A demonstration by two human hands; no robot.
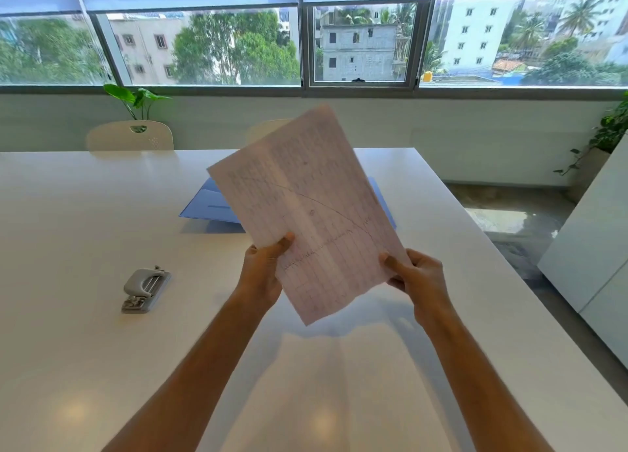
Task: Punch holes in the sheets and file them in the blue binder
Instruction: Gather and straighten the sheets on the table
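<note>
I hold white sheets of lined paper with faint writing up in the air above the table, tilted to the left. My left hand pinches their lower left edge and my right hand grips the lower right edge. Behind the sheets the blue binder lies flat on the table, mostly hidden by the paper. A grey hole punch sits on the table to the left of my left forearm.
The white table stretches ahead; its right edge drops to the floor. Two cream chairs stand at the far side below the windows. A white cabinet stands at the right, with potted plants near it.
</note>
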